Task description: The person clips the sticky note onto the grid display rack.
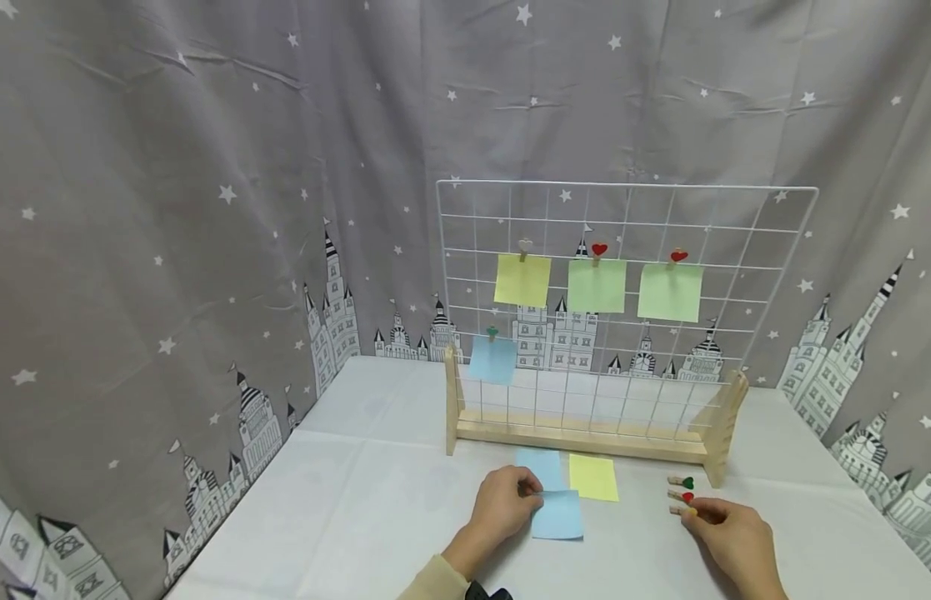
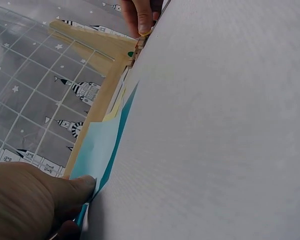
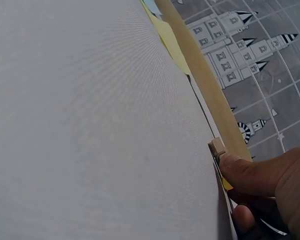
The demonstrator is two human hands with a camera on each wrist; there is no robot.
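Left hand [image 1: 503, 505], head view: thumb and fingers nearly closed, pinching the left edge of the front blue note [image 1: 558, 517]. A rear blue note [image 1: 540, 468] and a yellow note [image 1: 593, 478] lie just beyond, before the grid stand [image 1: 578, 437]. White tabletop [image 1: 345, 517] extends leftward and between the hands. Right hand [image 1: 735, 537] pinches the yellow-topped clip [image 1: 677, 510], nearest of three clips.

Left wrist view: frame edge crops the hand; thumb meets blue paper, fingers mostly hidden. The boundary between the blue notes is unclear.

Right wrist view: wooden clip end projects past the thumb; its yellow topper is partly covered.
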